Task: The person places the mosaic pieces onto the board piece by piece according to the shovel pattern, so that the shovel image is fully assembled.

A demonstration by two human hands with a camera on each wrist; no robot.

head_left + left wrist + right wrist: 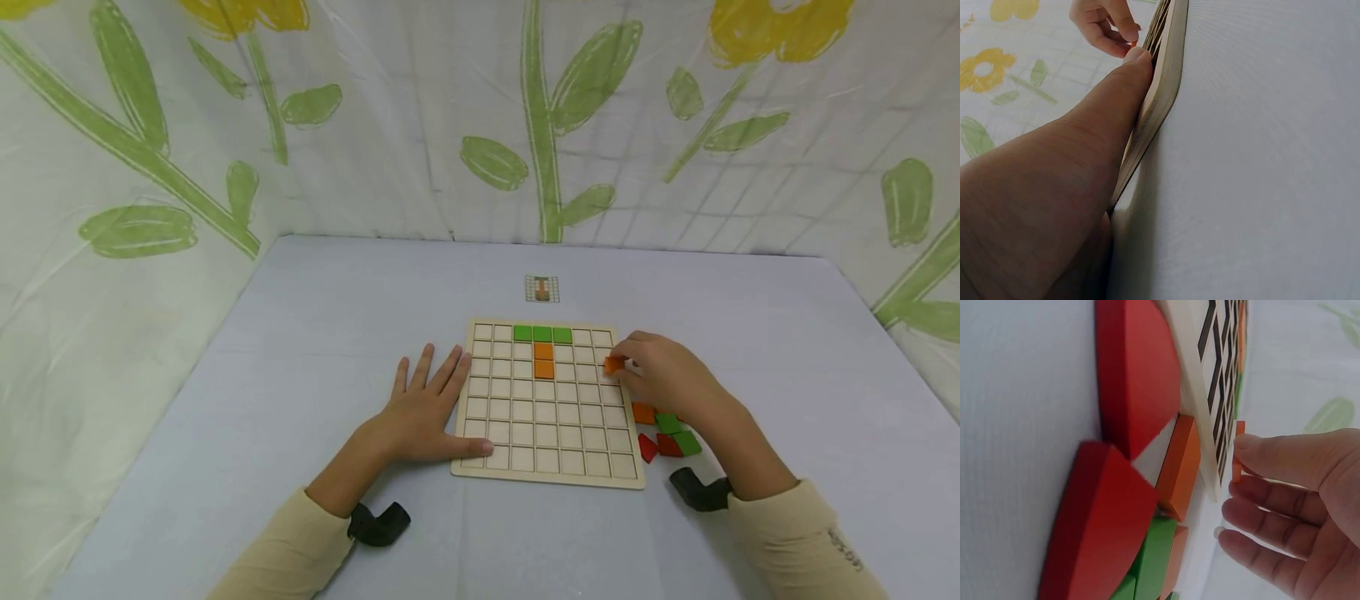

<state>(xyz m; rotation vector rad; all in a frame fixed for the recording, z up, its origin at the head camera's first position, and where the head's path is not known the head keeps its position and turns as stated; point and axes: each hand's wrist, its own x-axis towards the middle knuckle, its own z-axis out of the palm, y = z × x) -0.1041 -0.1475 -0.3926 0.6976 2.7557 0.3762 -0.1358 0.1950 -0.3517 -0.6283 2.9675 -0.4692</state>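
Note:
A wooden grid board point(517, 433) lies on the table. In its top row sit green tiles point(543, 334), with two orange tiles point(543, 360) in a column beneath the middle one. My left hand point(423, 417) rests at the board's left edge, fingers spread, the thumb over the lower left corner. My right hand point(667, 375) pinches an orange tile point(1239, 452) between thumb and fingertips over the board's right edge. Beside that edge lie loose pieces: red ones point(1100, 519), a green one point(1155, 556) and an orange one point(1180, 465).
A small printed pattern card point(542, 289) lies on the table behind the board. Black curved wrist pieces point(381, 525) show at both sleeves. A white curtain with painted flowers point(412, 167) hangs behind the table.

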